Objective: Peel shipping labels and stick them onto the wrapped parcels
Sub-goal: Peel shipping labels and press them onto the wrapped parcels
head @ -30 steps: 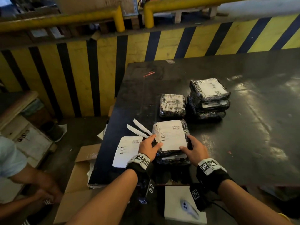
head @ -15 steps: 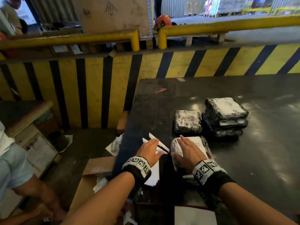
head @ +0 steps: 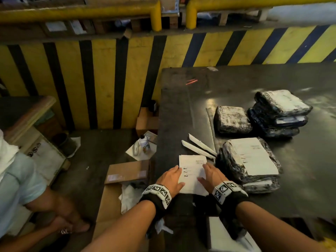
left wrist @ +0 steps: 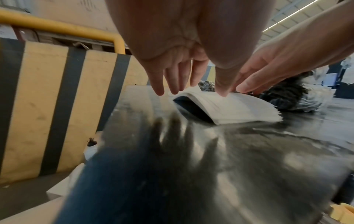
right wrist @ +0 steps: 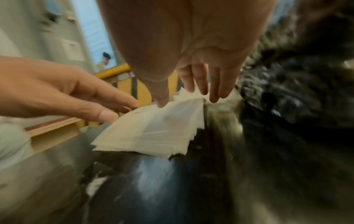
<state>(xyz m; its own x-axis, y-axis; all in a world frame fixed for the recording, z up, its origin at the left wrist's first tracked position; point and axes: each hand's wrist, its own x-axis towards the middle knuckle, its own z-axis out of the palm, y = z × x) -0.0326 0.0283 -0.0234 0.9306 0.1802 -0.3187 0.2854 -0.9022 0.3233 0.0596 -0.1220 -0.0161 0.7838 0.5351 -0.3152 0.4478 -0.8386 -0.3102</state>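
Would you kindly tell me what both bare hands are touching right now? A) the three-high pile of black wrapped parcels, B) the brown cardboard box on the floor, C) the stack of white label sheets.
C: the left hand and right hand rest on the stack of white label sheets.

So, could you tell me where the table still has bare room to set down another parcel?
Bare table lies beyond the single parcel and the stack of three, and to the right of the labelled parcel. It is crowded between the label stack under both hands, the backing strips and that parcel.
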